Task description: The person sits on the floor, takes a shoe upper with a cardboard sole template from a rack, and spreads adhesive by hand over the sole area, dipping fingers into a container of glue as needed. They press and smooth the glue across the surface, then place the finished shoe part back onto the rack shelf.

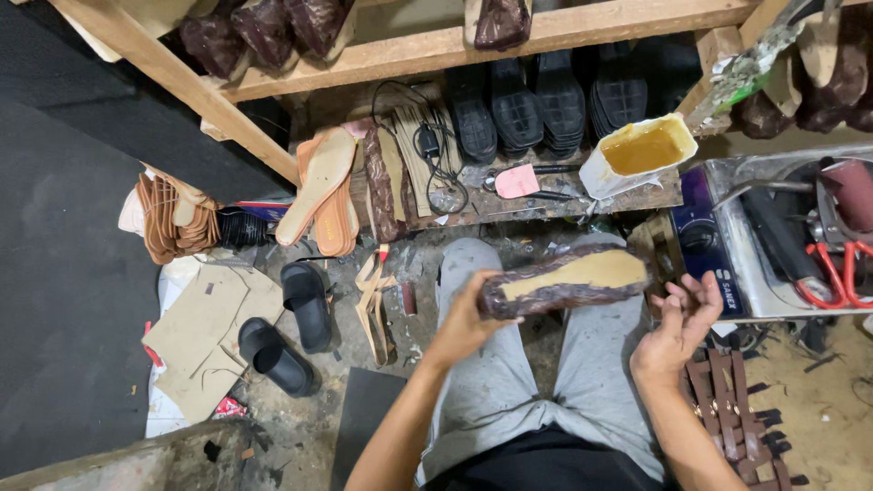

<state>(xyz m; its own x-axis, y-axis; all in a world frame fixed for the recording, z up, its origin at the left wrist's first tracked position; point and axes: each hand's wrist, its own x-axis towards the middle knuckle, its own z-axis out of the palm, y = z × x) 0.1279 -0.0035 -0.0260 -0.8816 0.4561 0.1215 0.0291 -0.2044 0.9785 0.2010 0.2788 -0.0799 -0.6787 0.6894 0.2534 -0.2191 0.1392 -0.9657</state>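
Head view: left hand point(466, 320) grips one end of a dark brown shoe insole point(564, 282) with a tan centre, held level above grey-trousered knees. Right hand point(684, 320) hangs open just beside its other end, fingers spread, not touching. Behind sit a glue container point(641, 153), 2 black slippers point(291, 329) and stacked black soles point(536, 105)

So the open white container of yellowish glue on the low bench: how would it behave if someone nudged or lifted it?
The glue container looks cut open at the top and leans, so a nudge could probably tip it. Its walls look thin and bent, likely flexing if squeezed. The yellow fill sits near the rim, so lifting it carelessly may spill, and it is probably heavy for its size.
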